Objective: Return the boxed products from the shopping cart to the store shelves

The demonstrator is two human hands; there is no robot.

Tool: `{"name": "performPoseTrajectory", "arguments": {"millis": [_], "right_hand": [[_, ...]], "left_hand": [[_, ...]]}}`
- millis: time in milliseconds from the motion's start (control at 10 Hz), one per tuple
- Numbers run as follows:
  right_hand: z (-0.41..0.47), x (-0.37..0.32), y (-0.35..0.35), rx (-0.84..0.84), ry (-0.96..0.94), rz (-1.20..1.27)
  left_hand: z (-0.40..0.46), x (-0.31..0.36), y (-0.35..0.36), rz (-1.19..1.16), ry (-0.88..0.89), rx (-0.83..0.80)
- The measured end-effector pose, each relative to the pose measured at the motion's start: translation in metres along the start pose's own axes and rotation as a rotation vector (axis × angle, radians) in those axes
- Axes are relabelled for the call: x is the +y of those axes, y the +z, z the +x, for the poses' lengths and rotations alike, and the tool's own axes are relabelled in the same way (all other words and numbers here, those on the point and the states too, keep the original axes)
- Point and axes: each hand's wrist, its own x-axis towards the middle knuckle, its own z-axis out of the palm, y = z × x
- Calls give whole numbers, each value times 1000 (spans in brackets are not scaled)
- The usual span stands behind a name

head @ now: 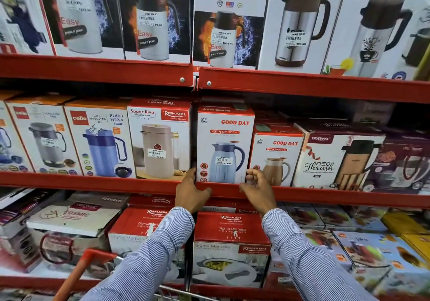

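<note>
Red-and-white Good Day Hot N Sip 1000 ml box [225, 146] stood on the middle shelf [93, 182], between the Super Riva box [160, 137] and the smaller Good Day box [275, 158]. Uneven pushing could have skewed it or scuffed its neighbours. Your left hand [190, 192] gripped its lower left edge; your right hand [258, 190] held its lower right corner with fingers curled.

Good Day boxes: two — larger [225, 144] between left hand [189, 192] and right hand [257, 190]; smaller [277, 158] just beyond the right. Hands: two.
</note>
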Motion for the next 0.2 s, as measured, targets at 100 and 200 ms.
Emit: {"name": "performPoseTrajectory", "arguments": {"millis": [100, 200], "right_hand": [[-5, -5, -4, -35, 9, -1], [-20, -4, -20, 184, -78, 67]], "left_hand": [[-4, 3, -1, 22, 41, 21], [-18, 13, -4, 129, 211, 165]]}}
